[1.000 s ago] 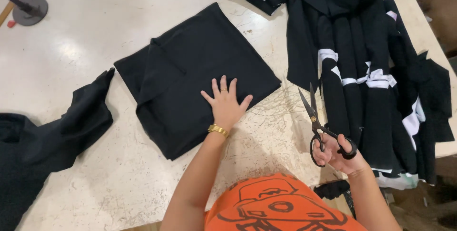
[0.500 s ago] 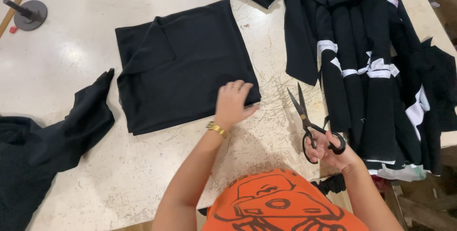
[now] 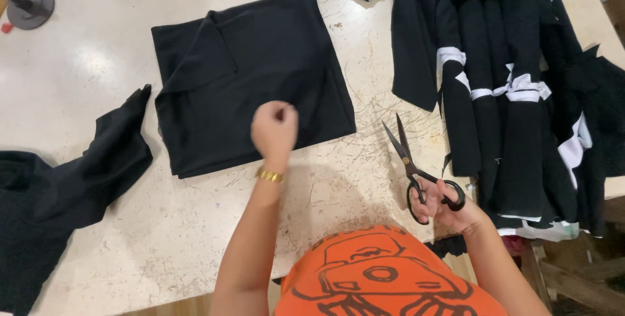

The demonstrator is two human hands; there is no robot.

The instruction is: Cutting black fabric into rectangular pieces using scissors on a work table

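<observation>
My left fingers (image 3: 277, 121) are curled shut, pinching the folded black cloth (image 3: 250, 78); my right fingers (image 3: 435, 200) grip one pair of scissors (image 3: 416, 169), blades apart, right of that cloth on the bench (image 3: 338, 179). I can't count the dark garments (image 3: 508, 88) beyond the scissors, cut off at the edge.

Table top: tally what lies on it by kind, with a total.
Folded black cloth square under the closed left hand: 1
Loose black cloth heaps, left and right: 2
Scissors held in the right hand: 1
Round metal stand: 1
Total: 5
</observation>
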